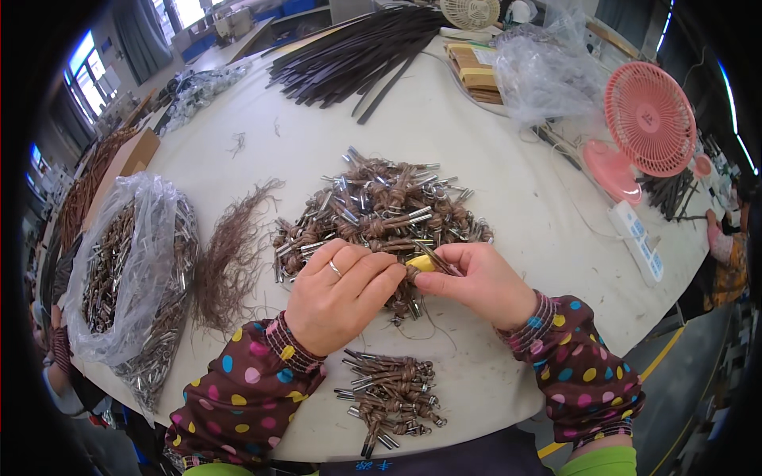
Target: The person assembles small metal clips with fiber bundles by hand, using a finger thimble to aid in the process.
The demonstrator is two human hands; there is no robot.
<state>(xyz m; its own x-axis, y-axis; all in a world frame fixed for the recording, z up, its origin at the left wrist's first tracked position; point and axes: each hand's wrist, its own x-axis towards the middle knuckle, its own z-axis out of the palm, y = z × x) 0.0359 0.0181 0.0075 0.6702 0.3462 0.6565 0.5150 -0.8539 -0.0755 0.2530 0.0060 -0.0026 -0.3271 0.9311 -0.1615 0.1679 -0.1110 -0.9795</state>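
Observation:
My left hand (341,289), with a ring on one finger, is closed on a knotted brown cord (412,274) at the front of a big pile. My right hand (484,284) grips small yellow thread snips (421,262) close beside that cord; their metal part points up, and the fingers partly hide them. The pile of knotted brown cords with silver metal tips (381,198) lies just beyond both hands. Nearer to me, between my forearms, is a smaller group of the same knotted cords (393,393). A loose thread end trails below my fingers.
A clear plastic bag (131,270) full of similar cords stands at left, beside a heap of loose brown threads (234,262). Dark flat strips (357,55) lie at the back. At right are a pink fan (649,119), a white power strip (637,242) and crumpled plastic (548,75).

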